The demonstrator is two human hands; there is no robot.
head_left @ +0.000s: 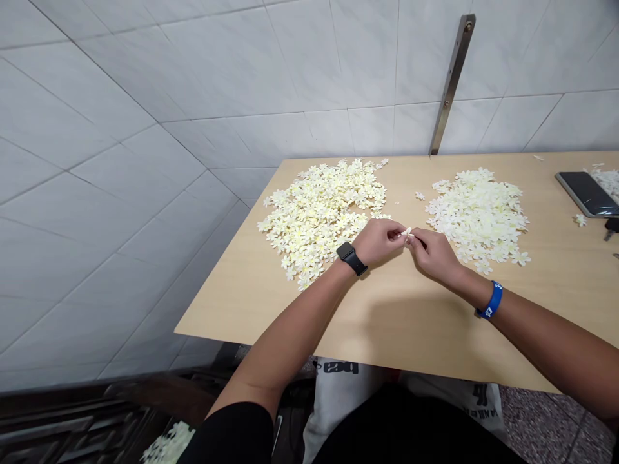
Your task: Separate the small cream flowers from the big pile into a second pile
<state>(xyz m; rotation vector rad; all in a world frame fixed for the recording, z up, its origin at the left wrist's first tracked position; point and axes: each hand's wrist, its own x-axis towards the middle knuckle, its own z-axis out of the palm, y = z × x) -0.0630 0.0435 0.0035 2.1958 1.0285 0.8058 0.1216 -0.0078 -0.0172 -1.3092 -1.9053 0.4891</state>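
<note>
My left hand and my right hand meet above the tabletop, their fingertips pinching a small white flower between them. Its shape is mostly hidden by my fingers. Just behind my left hand lies a wide heap of cream-yellow flowers. A heap of whiter flowers sits just beyond my right hand. A black watch circles my left wrist, and a blue wristband circles my right wrist.
The pale wooden table stands against a white tiled wall with a metal strip. A black phone and more white flowers lie at the right edge. Further flowers sit low at the left, near a white sack.
</note>
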